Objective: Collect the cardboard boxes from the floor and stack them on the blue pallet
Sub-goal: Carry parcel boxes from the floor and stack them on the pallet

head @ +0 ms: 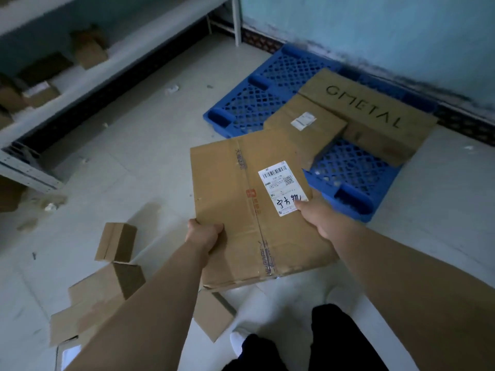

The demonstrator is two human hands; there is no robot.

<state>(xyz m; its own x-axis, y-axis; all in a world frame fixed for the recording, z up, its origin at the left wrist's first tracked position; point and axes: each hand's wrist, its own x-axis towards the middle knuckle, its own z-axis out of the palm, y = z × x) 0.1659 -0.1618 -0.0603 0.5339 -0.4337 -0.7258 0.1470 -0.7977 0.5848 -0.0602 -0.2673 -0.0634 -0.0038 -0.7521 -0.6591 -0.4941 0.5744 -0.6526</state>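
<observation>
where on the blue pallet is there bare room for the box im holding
Bare lattice on the blue pallet: its left half, beside the smaller box, and the near corner in front of that box and the OMETAL box. The back right is crowded, where those two lie together.

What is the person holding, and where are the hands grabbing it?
A cardboard box, held in both hands: the left hand grips its left edge, the right hand grips its right edge, beside the white label.

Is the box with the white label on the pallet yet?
Not yet: left hand and right hand hold the labelled box up, just short of the blue pallet.
</observation>
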